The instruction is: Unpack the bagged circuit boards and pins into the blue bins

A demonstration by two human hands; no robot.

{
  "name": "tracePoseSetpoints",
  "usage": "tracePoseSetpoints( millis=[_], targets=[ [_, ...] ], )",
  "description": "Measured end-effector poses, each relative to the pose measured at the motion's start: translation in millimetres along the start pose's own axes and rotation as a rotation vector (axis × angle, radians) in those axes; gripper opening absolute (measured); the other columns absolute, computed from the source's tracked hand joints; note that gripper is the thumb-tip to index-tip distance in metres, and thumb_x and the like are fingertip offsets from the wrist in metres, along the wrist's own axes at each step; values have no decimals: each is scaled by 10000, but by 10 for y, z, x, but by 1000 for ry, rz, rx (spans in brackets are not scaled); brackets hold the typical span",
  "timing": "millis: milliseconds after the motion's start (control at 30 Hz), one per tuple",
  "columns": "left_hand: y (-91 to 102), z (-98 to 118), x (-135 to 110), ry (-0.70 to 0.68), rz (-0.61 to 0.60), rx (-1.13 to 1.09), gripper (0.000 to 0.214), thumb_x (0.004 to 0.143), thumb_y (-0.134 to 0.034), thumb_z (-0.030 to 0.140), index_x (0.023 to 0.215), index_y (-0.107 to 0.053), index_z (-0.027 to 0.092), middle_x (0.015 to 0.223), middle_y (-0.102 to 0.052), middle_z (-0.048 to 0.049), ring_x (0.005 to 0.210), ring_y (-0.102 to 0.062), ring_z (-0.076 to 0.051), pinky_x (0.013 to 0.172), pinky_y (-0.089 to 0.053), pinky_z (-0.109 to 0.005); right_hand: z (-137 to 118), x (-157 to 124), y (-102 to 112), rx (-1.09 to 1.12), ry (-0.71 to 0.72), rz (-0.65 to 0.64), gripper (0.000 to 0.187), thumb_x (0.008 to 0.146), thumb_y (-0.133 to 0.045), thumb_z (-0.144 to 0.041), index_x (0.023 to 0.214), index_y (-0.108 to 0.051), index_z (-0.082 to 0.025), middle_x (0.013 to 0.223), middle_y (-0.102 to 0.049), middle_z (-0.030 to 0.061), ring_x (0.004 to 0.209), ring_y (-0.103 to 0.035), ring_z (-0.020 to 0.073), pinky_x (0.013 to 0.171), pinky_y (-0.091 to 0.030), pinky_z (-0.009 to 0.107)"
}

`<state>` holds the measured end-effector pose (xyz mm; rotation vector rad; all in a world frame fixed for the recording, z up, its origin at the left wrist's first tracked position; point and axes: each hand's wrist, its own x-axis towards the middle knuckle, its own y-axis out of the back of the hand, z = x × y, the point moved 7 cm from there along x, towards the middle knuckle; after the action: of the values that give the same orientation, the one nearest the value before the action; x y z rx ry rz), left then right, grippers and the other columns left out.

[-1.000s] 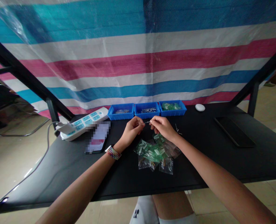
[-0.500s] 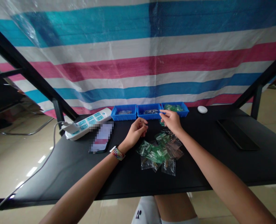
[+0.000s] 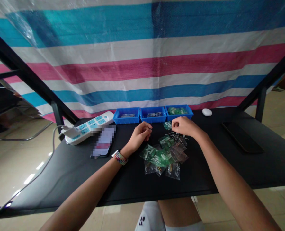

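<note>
My right hand (image 3: 185, 126) has its fingers curled together, low over the table behind a heap of small packets. Whatever is between its fingertips is hidden. Just left of it lies a small green packet (image 3: 167, 125), and loose metal pins (image 3: 179, 138) are scattered below it. My left hand (image 3: 139, 137) rests on the table left of the heap, fingers loosely bent and thumb apart, with nothing visible in it. The heap has green bags (image 3: 160, 158), pinkish clear bags (image 3: 179, 152) and clear bags with brass-coloured pieces (image 3: 173, 171).
Three blue bins stand in a row: the left bin (image 3: 126, 121) with clear packets, the middle bin (image 3: 152, 119) with metal pins, the right bin (image 3: 179, 116) with green packets. A power strip (image 3: 91, 126), phone (image 3: 105, 141), white oval object (image 3: 207, 112) and dark tablet-like slab (image 3: 242, 137) lie around.
My right hand has moved right and slightly down, away from the middle bin, and its fingers have curled in. More of the green packet and pins shows. My left hand stays put.
</note>
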<state>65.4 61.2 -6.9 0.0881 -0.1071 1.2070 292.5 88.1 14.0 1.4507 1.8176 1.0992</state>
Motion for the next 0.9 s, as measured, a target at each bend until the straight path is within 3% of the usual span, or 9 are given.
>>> tracePoseSetpoints(
  millis=[233,533,733,900],
  targets=[
    [-6,12,1,8,-4,15,195,828,-661,292,962,-585,172,631,-548,65,468,-491,-77,468,-365,-207,120,-24,-45,-108,-78,-210,25,717,-710,-222,737,-723,-230,804,-767,2,720,-673,163,578,-373,244],
    [-3,5,3,15,-5,16,197,835,-667,299,962,-586,172,644,-554,61,475,-501,-76,469,-362,-202,150,0,-56,64,15,-211,38,670,-719,-176,705,-728,-191,731,-735,20,693,-662,168,619,-440,243],
    [-4,0,1,31,0,11,217,863,-657,362,954,-601,173,635,-565,45,485,-511,-93,478,-376,-212,-182,-29,-31,492,208,-116,96,737,-724,-265,742,-683,-178,717,-681,9,610,-569,130,579,-420,244],
    [1,-60,8,82,-21,40,367,945,-558,508,880,-637,155,661,-587,2,520,-534,-110,503,-394,-230,-503,-50,-181,615,266,-57,149,786,-750,-309,812,-688,-176,591,-550,-48,513,-453,98,503,-313,228]
  ],
)
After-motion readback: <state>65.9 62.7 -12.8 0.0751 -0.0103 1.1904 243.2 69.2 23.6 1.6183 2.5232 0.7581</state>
